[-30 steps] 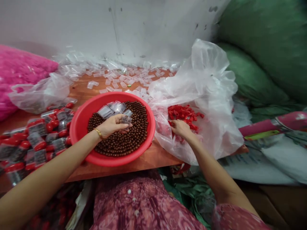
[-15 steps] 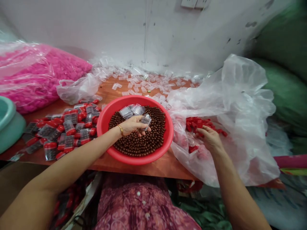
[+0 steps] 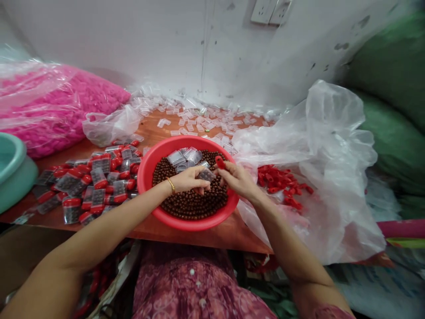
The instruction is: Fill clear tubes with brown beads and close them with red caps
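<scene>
A red basin point(image 3: 151, 166) full of brown beads point(image 3: 192, 206) stands at the table's front edge, with a few empty clear boxes point(image 3: 183, 156) lying on the beads at the back. Over the beads, my left hand point(image 3: 189, 179) is closed on a small clear box point(image 3: 206, 174) that holds beads. My right hand point(image 3: 236, 179) has come up beside it and pinches a red cap point(image 3: 219, 162) just above the box. More red caps point(image 3: 282, 185) lie in an open clear plastic bag point(image 3: 332, 146) to the right.
Left of the basin lies a heap of filled, red-capped boxes point(image 3: 94, 182). Empty clear boxes point(image 3: 202, 117) are scattered along the wall. A bag of pink pieces point(image 3: 56, 106), a teal basin point(image 3: 13, 170), green sacks point(image 3: 392, 93) and a smaller clear bag point(image 3: 111, 126) surround the table.
My right hand left the bag of red caps and moved left to the basin with one cap. My left hand stayed over the beads with the clear box.
</scene>
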{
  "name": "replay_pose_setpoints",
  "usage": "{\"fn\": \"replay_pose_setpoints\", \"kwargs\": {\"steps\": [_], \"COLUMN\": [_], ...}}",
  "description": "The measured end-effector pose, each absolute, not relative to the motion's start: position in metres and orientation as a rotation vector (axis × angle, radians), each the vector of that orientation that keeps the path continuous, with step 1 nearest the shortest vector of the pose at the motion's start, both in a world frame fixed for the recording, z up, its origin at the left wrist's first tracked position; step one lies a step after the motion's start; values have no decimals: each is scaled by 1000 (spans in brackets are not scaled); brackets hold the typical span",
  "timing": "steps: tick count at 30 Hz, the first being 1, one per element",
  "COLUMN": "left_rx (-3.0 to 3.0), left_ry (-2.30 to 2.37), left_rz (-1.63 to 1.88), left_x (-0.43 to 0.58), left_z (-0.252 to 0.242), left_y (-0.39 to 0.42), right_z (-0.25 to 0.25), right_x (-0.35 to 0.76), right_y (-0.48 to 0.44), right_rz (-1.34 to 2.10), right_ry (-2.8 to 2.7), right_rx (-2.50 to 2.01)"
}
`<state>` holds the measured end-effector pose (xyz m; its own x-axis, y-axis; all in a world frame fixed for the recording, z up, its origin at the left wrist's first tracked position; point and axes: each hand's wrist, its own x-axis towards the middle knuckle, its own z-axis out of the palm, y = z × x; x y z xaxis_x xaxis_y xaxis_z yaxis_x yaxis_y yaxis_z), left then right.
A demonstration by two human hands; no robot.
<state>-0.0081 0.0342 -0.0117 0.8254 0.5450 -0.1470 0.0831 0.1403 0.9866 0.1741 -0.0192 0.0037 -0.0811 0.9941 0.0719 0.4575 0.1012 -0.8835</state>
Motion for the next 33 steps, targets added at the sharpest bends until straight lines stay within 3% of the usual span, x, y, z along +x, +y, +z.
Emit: {"fn": "replay_pose_setpoints", "kwargs": {"steps": [4, 9, 16, 25, 33], "left_rx": [1520, 1626, 1624, 1926, 1975], "left_ry": [564, 600, 630, 731, 655], "left_rz": [447, 547, 604, 715, 503], "left_x": [-5, -4, -6, -5, -5], "left_z": [-14, -14, -8, -14, -3], "left_y": [30, 28, 26, 31, 27], "right_z": [-5, -15, -18, -30, -3], "right_x": [168, 166, 166, 157, 165], "right_y": [-24, -32, -37, -39, -36], "right_rz": [310, -46, -8, -257, 196], "right_ry": [-2025, -2158, -2119, -2211, -1978], "right_rx": [-1573, -1556, -1431, -1581, -1439]}}
